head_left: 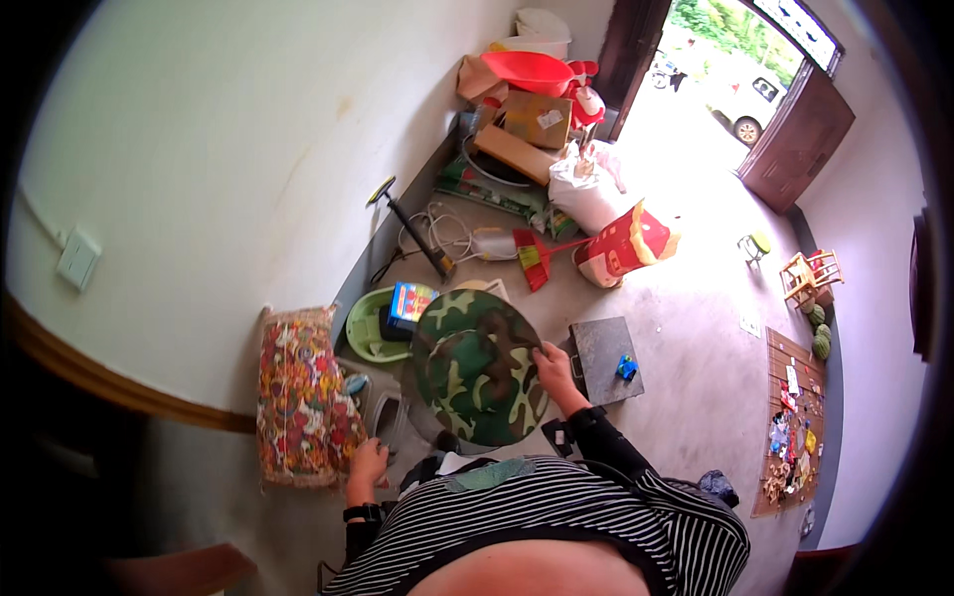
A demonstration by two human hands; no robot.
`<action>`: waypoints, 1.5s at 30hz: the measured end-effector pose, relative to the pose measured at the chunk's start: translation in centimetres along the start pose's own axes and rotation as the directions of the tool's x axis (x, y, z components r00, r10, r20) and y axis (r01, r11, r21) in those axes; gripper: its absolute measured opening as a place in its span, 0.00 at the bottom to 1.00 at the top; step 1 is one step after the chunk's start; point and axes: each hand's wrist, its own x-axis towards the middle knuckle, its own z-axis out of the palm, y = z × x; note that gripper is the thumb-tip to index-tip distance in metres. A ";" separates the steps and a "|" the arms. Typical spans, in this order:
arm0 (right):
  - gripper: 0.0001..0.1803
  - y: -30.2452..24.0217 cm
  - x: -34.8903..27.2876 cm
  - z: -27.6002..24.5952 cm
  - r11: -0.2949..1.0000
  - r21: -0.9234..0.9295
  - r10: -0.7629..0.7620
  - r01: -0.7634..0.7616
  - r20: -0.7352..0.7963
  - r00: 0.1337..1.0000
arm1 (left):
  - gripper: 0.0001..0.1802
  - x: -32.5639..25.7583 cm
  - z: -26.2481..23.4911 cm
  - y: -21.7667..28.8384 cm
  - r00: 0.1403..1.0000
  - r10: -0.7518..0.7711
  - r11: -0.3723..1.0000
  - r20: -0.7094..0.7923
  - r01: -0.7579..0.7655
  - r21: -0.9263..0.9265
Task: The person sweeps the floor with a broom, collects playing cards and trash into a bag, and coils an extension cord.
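1. Your right hand (553, 366) pinches the brim of the camouflage hat (475, 366), held above the floor clutter.
2. Your left hand (367, 461) rests loosely curled beside the patterned bag (301, 397).
3. Likely mid-lift; next, raise it clear.

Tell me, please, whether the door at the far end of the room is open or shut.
Open: the brown door is swung aside, and daylight, greenery and a parked car show through the doorway.

R hand (554, 368) grips camo hat (475, 366) brim | L hand (368, 463) prob. on bin (390, 417)
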 end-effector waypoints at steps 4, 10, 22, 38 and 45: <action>0.11 1.6 3.5 -5.3 0.997 -0.073 -0.027 0.009 -0.261 0.965 | 0.17 7.9 -1.3 5.5 0.983 0.182 0.980 0.010 -0.183 0.081; 0.10 3.8 5.2 -13.7 0.994 -0.052 0.067 -0.100 -0.437 0.897 | 0.15 16.5 -0.4 13.8 0.928 0.366 0.924 0.063 -0.371 0.096; 0.08 9.7 17.3 -25.9 0.989 -0.034 0.109 -0.145 -0.500 0.859 | 0.18 21.7 5.8 25.3 0.967 0.157 0.973 0.199 -0.185 0.134; 0.10 11.4 35.6 -28.2 0.986 0.038 0.163 -0.160 -0.354 0.921 | 0.16 29.0 6.8 30.4 0.994 -0.009 0.999 0.107 0.005 0.038; 0.12 4.2 44.3 -26.4 0.998 0.052 -0.001 0.024 -0.401 0.916 | 0.16 37.4 6.8 32.8 0.991 0.099 0.990 0.091 -0.089 -0.112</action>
